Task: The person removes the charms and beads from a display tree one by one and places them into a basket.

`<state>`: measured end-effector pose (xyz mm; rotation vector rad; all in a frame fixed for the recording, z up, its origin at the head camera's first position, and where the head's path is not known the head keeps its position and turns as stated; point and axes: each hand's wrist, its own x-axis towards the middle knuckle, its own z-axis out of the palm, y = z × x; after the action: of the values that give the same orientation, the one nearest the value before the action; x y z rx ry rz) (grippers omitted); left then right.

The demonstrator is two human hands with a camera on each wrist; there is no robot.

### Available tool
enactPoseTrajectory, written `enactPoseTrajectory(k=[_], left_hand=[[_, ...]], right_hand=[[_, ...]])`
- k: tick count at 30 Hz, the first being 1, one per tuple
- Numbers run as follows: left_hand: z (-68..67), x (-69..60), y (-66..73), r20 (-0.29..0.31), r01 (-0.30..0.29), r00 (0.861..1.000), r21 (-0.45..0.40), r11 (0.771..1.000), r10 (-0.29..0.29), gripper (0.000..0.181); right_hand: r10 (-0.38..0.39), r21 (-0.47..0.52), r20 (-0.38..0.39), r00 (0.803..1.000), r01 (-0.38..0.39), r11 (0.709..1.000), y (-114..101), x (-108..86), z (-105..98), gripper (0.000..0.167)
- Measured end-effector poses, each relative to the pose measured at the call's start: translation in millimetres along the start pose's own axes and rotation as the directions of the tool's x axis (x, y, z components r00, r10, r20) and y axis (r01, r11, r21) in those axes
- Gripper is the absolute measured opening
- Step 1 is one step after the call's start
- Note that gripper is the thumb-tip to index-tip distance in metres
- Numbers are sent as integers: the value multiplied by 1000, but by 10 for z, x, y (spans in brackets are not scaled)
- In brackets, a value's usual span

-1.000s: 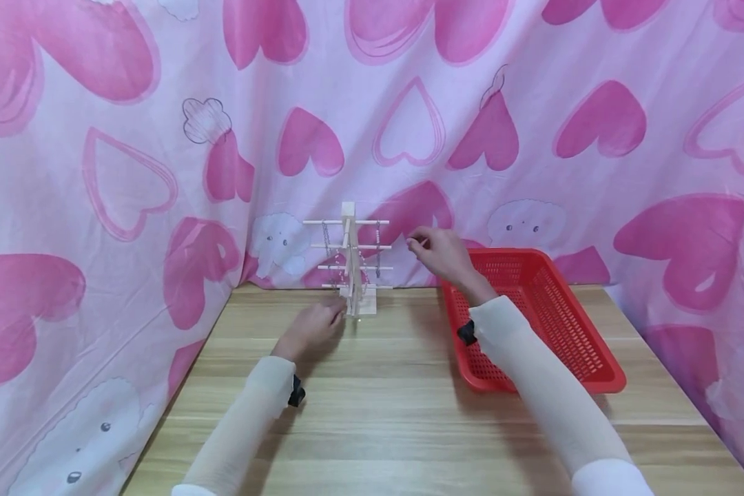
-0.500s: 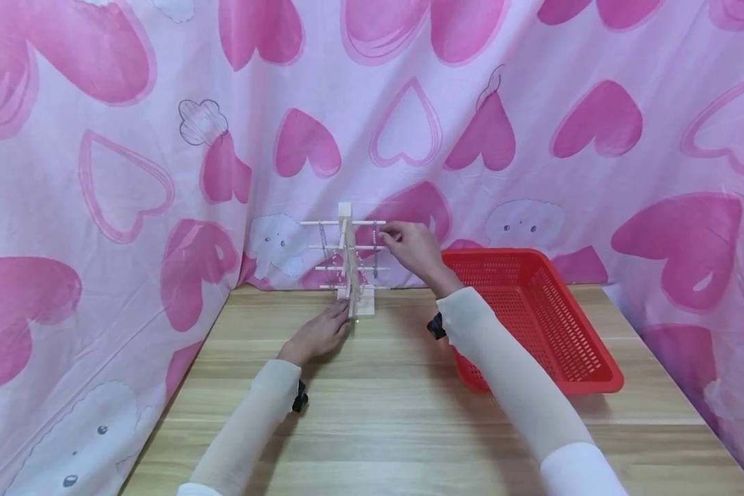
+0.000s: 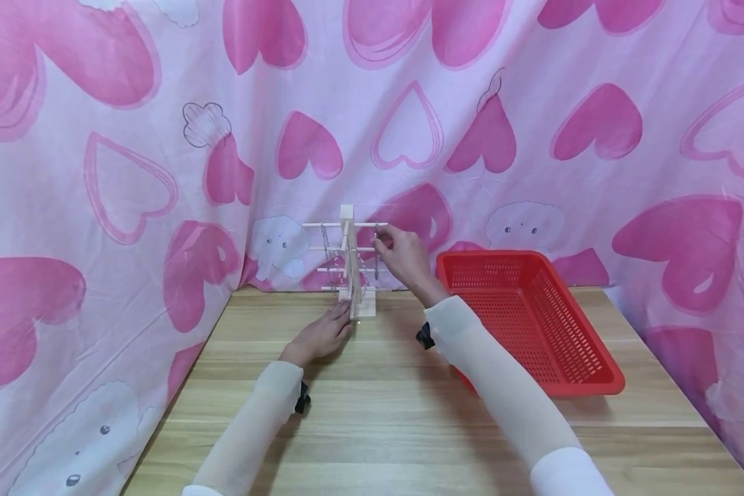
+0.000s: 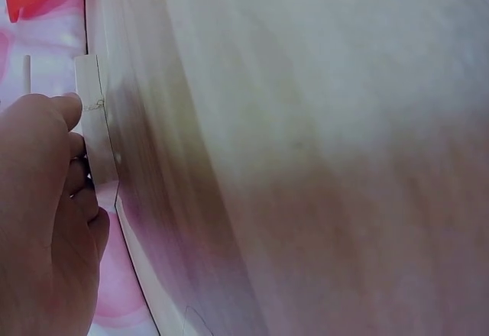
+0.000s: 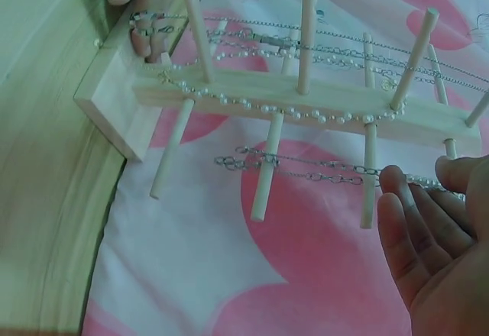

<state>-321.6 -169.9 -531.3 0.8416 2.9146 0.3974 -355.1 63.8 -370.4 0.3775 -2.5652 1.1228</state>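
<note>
A pale wooden jewelry stand with several pegs stands upright at the back of the table. Several thin chains and pearl necklaces hang from it. My left hand holds the stand's base at its near left side, thumb on the wood and fingers bent. My right hand is at the stand's upper right pegs. In the right wrist view, its thumb and fingers close around a silver chain necklace with pearls that hangs along the peg ends. Part of that necklace is hidden behind the fingers.
A red perforated plastic basket sits on the right of the wooden table, beneath the right forearm. A pink heart-patterned cloth hangs close behind the stand and along both sides.
My right hand has moved left from above the basket to the necklace on the stand's upper right peg. My left hand has settled against the base, its fingers less bunched.
</note>
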Motion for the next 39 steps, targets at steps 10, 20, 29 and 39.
enactPoseTrajectory(k=[10,20,29,39], left_hand=[[-14,-7,19,27,-6,1000,71,997,4,62],[-30,-5,1,43,-10,999,102,995,5,65],[-9,-21,-18,48,5,999,90,996,-10,66],[-5,-21,-12,39,2,999,83,997,-6,65]], right_hand=[[70,84,-117,991,-61,995,-56,3,88,24],[110,109,-198,974,-90,990,-63,2,75,20],[55,71,-311,949,-35,997,-25,45,13,19],[18,71,-365,931,9,997,14,77,-34,14]])
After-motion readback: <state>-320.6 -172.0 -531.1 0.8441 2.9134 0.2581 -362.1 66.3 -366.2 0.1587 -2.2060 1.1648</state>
